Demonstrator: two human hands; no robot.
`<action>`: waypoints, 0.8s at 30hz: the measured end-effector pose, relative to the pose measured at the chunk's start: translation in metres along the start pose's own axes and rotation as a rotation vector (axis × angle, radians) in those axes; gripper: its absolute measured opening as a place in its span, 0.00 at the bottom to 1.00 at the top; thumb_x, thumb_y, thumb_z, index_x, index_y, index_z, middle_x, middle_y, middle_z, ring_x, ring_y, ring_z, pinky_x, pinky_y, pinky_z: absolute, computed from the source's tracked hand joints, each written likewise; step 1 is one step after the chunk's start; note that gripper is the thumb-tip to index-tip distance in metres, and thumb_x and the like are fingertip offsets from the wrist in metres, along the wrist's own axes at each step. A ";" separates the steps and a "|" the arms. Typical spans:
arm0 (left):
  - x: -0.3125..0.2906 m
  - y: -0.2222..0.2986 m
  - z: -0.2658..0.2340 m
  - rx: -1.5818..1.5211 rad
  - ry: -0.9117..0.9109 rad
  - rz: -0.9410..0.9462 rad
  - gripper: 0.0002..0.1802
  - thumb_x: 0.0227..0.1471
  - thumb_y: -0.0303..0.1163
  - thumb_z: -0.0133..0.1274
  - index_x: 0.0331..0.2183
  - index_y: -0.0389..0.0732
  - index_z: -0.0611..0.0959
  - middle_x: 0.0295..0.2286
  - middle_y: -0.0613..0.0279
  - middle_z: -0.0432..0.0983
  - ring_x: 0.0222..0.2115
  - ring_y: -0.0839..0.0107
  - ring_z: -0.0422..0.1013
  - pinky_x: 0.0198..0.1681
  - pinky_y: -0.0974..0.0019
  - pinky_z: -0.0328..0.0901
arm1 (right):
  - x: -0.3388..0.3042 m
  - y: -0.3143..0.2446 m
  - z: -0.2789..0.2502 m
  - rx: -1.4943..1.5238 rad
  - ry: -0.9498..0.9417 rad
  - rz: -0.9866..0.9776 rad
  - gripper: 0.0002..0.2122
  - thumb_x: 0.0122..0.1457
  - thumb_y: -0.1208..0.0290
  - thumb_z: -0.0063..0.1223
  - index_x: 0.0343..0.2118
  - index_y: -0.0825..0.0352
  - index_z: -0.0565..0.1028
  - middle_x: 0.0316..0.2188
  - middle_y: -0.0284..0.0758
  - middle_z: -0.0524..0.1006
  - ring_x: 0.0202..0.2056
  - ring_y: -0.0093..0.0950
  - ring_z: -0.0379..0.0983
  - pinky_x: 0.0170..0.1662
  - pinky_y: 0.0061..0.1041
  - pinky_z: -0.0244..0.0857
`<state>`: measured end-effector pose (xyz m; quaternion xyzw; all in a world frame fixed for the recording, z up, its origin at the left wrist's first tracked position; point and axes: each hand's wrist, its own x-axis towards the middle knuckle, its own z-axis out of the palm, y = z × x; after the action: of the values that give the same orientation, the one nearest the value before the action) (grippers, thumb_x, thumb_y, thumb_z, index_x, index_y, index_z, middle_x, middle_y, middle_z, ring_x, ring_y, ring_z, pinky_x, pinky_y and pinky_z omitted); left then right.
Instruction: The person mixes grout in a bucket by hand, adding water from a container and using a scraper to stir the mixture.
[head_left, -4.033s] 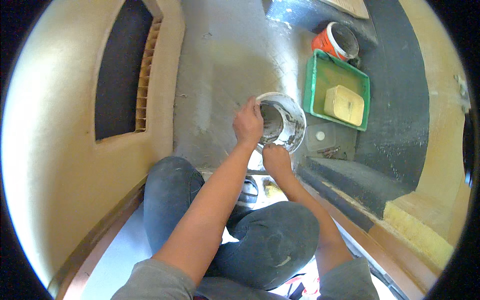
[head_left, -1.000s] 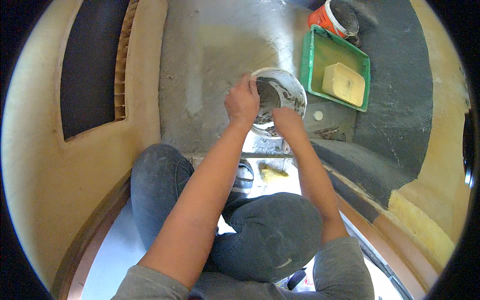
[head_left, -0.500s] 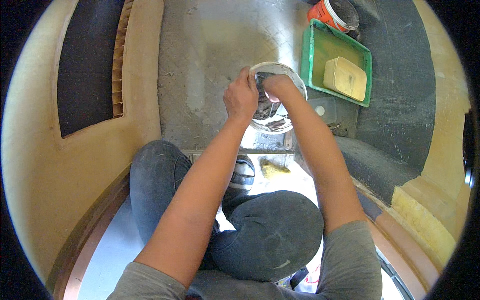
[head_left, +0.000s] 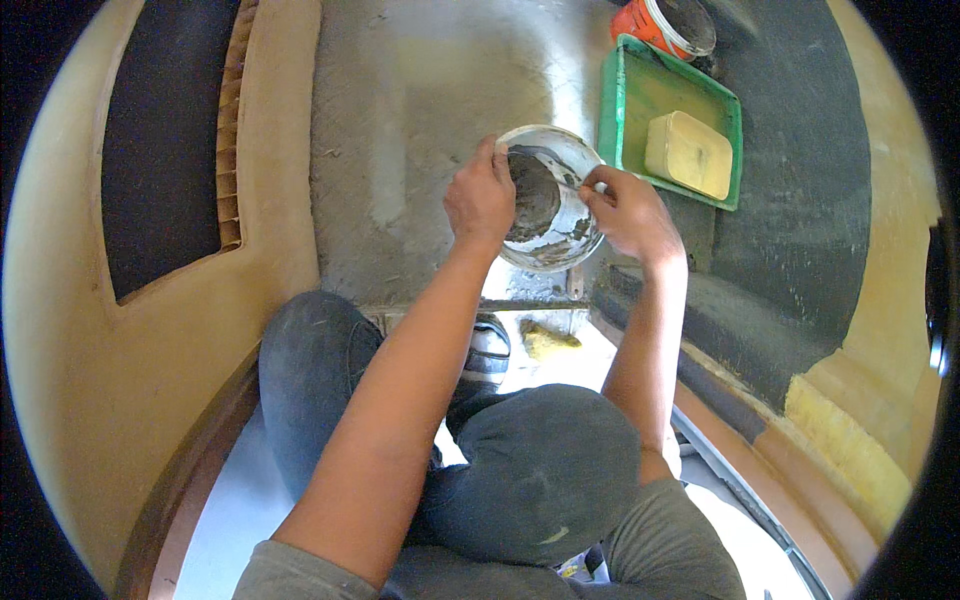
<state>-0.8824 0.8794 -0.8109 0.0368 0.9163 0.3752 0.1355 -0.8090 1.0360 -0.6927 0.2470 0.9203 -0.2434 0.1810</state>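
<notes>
A white bucket (head_left: pixel 562 148) stands tilted in front of me. Dark grey, mud-like paste (head_left: pixel 533 196) lies in its bottom, and smears of it streak the inner wall. My left hand (head_left: pixel 481 198) is closed on the bucket's left rim, thumb and fingers on either side of the edge. At the opposite side my right hand (head_left: pixel 632 215) is closed in a pinch by the right rim. Something thin seems to reach from its fingertips into the bucket, too small to make out.
Right of the bucket, a green tray (head_left: pixel 610 110) holds murky water and a pale yellow tub (head_left: pixel 690 155). Behind it leans an orange-red bucket (head_left: pixel 640 25). Dark-coated wall (head_left: pixel 800 180) rises at right, a tan panel (head_left: pixel 280 150) at left. A yellowish rag (head_left: pixel 548 341) lies near my shoe.
My right hand has come up out of the bucket and over to its right rim, uncovering the paste. The left hand keeps its hold on the left rim.
</notes>
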 end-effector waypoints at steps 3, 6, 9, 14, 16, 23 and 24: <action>0.000 0.000 0.000 0.037 0.024 0.029 0.20 0.65 0.47 0.43 0.48 0.49 0.81 0.35 0.43 0.81 0.37 0.40 0.77 0.41 0.42 0.70 | -0.026 0.019 0.001 0.439 0.112 0.079 0.08 0.65 0.71 0.49 0.41 0.70 0.70 0.26 0.42 0.78 0.26 0.29 0.75 0.33 0.31 0.70; 0.015 0.001 0.008 0.138 -0.044 0.023 0.22 0.65 0.49 0.42 0.46 0.46 0.82 0.36 0.42 0.81 0.38 0.41 0.77 0.42 0.43 0.70 | -0.034 0.056 0.038 0.841 0.433 -0.041 0.09 0.65 0.78 0.47 0.44 0.65 0.61 0.22 0.32 0.71 0.23 0.19 0.67 0.26 0.20 0.62; 0.062 -0.022 0.005 0.192 -0.065 0.018 0.26 0.65 0.51 0.42 0.42 0.40 0.84 0.38 0.42 0.81 0.40 0.41 0.76 0.43 0.45 0.69 | -0.020 0.062 0.073 1.168 0.809 0.165 0.09 0.61 0.77 0.50 0.42 0.64 0.65 0.19 0.24 0.66 0.18 0.15 0.60 0.21 0.19 0.55; 0.113 -0.040 0.004 -0.111 -0.125 -0.018 0.27 0.65 0.50 0.43 0.45 0.36 0.83 0.40 0.43 0.81 0.43 0.43 0.76 0.48 0.50 0.68 | -0.007 0.092 0.180 1.083 0.966 0.289 0.11 0.56 0.79 0.51 0.41 0.64 0.79 0.27 0.32 0.79 0.19 0.20 0.66 0.26 0.24 0.65; 0.113 -0.038 -0.003 0.010 -0.152 -0.040 0.26 0.64 0.49 0.44 0.47 0.35 0.82 0.42 0.43 0.81 0.45 0.45 0.76 0.48 0.52 0.68 | -0.010 0.087 0.212 1.013 0.800 0.268 0.19 0.53 0.80 0.50 0.49 0.65 0.78 0.26 0.33 0.79 0.19 0.20 0.65 0.26 0.25 0.65; 0.143 -0.057 -0.010 -0.138 -0.260 -0.260 0.27 0.64 0.47 0.46 0.53 0.36 0.78 0.48 0.46 0.77 0.48 0.51 0.74 0.50 0.52 0.67 | -0.013 0.039 0.227 1.098 0.547 0.204 0.38 0.49 0.82 0.47 0.68 0.55 0.61 0.13 0.33 0.63 0.16 0.20 0.57 0.24 0.25 0.61; 0.146 -0.059 -0.009 -0.180 -0.263 -0.297 0.27 0.63 0.47 0.46 0.53 0.35 0.78 0.49 0.45 0.77 0.49 0.51 0.74 0.50 0.52 0.67 | -0.016 0.035 0.225 1.070 0.558 0.210 0.39 0.49 0.83 0.46 0.68 0.55 0.60 0.12 0.32 0.62 0.16 0.20 0.55 0.24 0.25 0.60</action>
<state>-1.0227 0.8557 -0.8779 -0.0624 0.8489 0.4234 0.3103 -0.7288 0.9361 -0.8817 0.4476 0.6538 -0.5787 -0.1930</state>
